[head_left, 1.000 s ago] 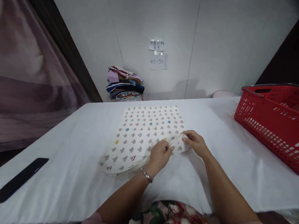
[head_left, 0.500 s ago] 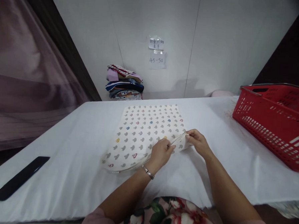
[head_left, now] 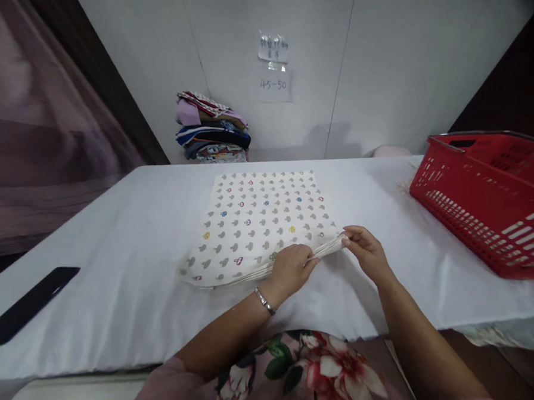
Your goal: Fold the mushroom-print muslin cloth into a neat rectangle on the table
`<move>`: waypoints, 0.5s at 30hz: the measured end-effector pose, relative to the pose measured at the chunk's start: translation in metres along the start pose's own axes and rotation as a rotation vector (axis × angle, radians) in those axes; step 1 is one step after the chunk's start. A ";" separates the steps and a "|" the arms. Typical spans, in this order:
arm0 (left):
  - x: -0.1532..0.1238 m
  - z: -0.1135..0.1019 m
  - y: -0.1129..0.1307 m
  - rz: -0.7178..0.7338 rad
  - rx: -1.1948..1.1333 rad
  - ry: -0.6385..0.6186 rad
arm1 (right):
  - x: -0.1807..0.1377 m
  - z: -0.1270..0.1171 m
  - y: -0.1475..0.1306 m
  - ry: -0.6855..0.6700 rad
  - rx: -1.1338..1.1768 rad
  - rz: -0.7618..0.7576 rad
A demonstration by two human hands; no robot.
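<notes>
A white cloth (head_left: 257, 217) printed with grey, red, blue and yellow mushrooms lies folded in layers on the white-covered table. My left hand (head_left: 291, 268), with a metal bracelet at its wrist, is closed on the cloth's near edge, right of its middle. At the near right corner my right hand (head_left: 366, 252) pinches the stacked layers between thumb and fingers. Between the two hands the layered edge is raised a little off the table. The fold's underside is hidden.
To the right stands a red plastic basket (head_left: 481, 205). A dark flat strip (head_left: 26, 307) lies at the left on the white tablecloth (head_left: 125, 246). Behind the table's far edge is a stack of folded clothes (head_left: 212, 128), below paper signs (head_left: 275, 85) on the wall.
My right hand has moved slightly right and outward with the cloth's corner. The layered edge between my hands now looks straighter and more stretched. The whole view has shifted a little.
</notes>
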State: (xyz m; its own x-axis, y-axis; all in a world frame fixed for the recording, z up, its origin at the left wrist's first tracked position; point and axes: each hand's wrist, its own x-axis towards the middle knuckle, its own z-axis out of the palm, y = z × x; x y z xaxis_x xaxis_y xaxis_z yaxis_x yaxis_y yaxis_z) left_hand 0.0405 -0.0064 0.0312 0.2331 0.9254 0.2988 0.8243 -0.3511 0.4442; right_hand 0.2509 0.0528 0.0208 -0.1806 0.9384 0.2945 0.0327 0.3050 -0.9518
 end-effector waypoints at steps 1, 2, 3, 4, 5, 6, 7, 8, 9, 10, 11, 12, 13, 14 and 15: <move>-0.003 0.003 0.001 0.009 -0.001 -0.018 | -0.007 -0.004 0.000 -0.008 -0.033 -0.004; -0.007 0.006 0.001 0.017 -0.001 -0.036 | -0.014 -0.008 0.001 -0.014 -0.075 -0.007; -0.010 0.009 0.002 0.028 -0.002 -0.053 | -0.021 -0.013 0.002 -0.018 -0.128 -0.010; -0.014 0.013 0.002 0.045 -0.004 -0.070 | -0.028 -0.017 0.003 -0.028 -0.190 -0.011; -0.017 0.017 0.003 0.067 -0.008 -0.086 | -0.034 -0.022 0.004 -0.045 -0.258 -0.012; -0.019 0.020 0.003 0.091 -0.013 -0.104 | -0.041 -0.026 0.005 -0.072 -0.327 -0.015; -0.022 0.023 0.003 0.118 -0.019 -0.126 | -0.046 -0.030 0.006 -0.107 -0.389 -0.019; -0.023 0.026 0.004 0.143 -0.023 -0.148 | -0.051 -0.034 0.007 -0.147 -0.441 -0.030; -0.024 0.028 0.005 0.164 -0.024 -0.171 | -0.056 -0.037 0.008 -0.184 -0.483 -0.050; -0.025 0.029 0.006 0.178 -0.020 -0.193 | -0.059 -0.039 0.009 -0.213 -0.521 -0.079; -0.025 0.030 0.007 0.186 -0.010 -0.213 | -0.063 -0.041 0.011 -0.235 -0.562 -0.117; -0.025 0.031 0.009 0.192 0.006 -0.229 | -0.065 -0.042 0.012 -0.253 -0.608 -0.158; -0.025 0.031 0.010 0.199 0.030 -0.242 | -0.067 -0.043 0.014 -0.270 -0.657 -0.200; -0.024 0.031 0.011 0.207 0.058 -0.254 | -0.069 -0.043 0.016 -0.289 -0.708 -0.239; -0.024 0.031 0.012 0.216 0.085 -0.263 | -0.070 -0.043 0.018 -0.307 -0.759 -0.273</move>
State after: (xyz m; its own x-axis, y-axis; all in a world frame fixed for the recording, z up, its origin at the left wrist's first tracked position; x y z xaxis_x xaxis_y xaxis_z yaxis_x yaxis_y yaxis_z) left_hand 0.0608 -0.0285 0.0031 0.5228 0.8400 0.1452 0.7787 -0.5399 0.3196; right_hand 0.3068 -0.0007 -0.0130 -0.5319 0.7643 0.3646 0.5773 0.6423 -0.5041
